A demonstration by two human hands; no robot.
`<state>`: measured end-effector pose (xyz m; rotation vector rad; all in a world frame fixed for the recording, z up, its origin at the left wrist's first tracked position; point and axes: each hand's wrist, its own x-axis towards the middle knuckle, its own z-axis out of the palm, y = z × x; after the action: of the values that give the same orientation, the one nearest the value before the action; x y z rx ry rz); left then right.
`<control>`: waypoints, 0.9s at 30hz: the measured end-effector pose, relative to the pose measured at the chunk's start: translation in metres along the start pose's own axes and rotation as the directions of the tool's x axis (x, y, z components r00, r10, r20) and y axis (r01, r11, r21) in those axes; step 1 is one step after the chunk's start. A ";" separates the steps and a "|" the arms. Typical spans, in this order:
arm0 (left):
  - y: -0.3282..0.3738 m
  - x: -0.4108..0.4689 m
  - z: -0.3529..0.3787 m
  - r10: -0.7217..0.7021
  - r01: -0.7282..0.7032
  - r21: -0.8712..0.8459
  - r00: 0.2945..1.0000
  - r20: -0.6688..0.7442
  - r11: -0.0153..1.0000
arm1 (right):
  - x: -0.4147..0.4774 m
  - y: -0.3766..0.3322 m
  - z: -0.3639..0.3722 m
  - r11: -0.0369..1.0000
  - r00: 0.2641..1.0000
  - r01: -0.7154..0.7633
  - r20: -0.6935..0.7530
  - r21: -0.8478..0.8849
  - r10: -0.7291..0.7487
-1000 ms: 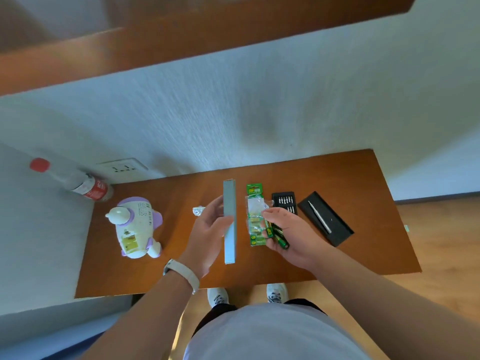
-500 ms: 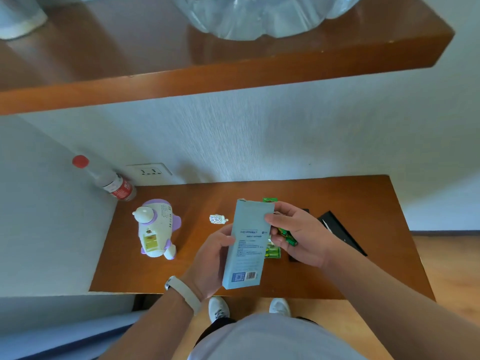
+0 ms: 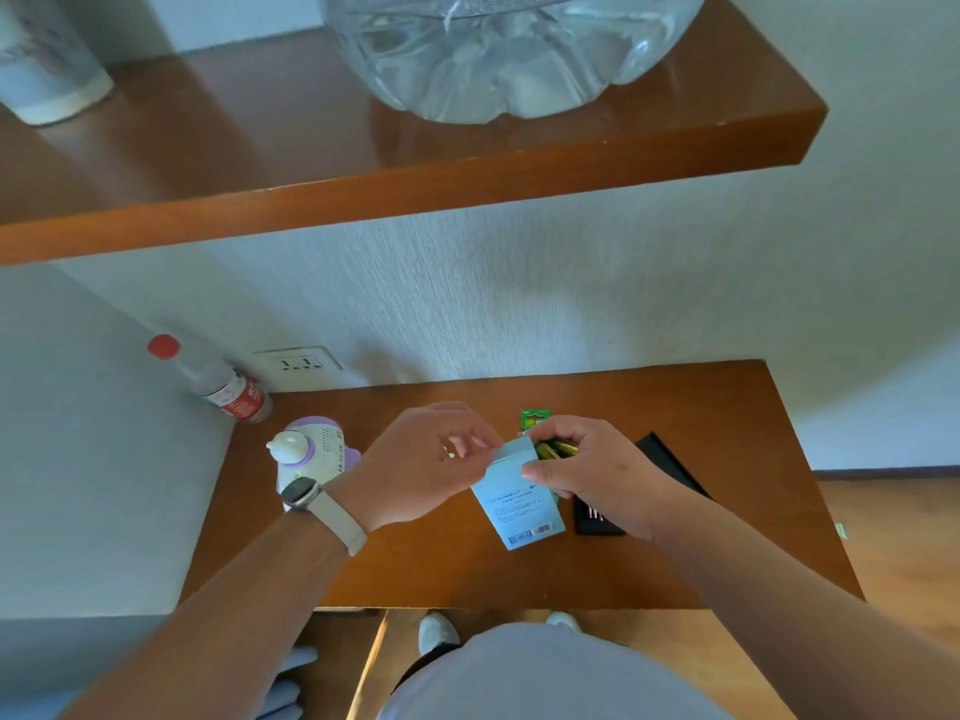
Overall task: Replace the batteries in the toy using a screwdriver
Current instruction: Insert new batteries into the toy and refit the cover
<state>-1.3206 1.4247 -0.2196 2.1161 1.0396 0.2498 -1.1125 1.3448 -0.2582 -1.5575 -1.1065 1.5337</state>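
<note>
Toy [image 3: 317, 454] half behind left wrist | both hands [image 3: 431, 459] [image 3: 592, 475] pinch box [image 3: 514, 498] | bottle [image 3: 228, 389] far-left

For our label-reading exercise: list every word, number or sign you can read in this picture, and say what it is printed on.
None can be read.
Blue box: print lines and a barcode, too small.
Bottle: white marks on the red label, blurred.
Green battery card: yellow lettering, blurred.
Socket: no text shows.
</note>
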 end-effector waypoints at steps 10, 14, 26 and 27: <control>0.005 0.005 0.003 0.102 -0.125 0.223 0.989 0.111 0.967 | -0.001 0.005 -0.004 0.989 1.000 -0.008 -0.011 -0.146 0.006; 0.009 0.007 0.003 0.140 -0.182 0.307 0.978 0.152 0.934 | -0.001 0.004 -0.006 0.979 1.000 0.021 -0.005 -0.203 -0.022; 0.009 0.006 0.012 0.282 -0.318 0.402 0.948 0.148 0.859 | 0.000 -0.002 -0.005 0.955 0.999 0.025 0.032 -0.295 -0.017; 0.007 0.006 0.013 0.277 -0.300 0.385 0.954 0.116 0.873 | 0.000 -0.003 -0.005 0.956 0.999 0.020 0.036 -0.293 -0.009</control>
<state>-1.3062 1.4197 -0.2249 2.6382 0.7827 0.1235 -1.1078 1.3466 -0.2554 -1.7167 -1.4141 1.4402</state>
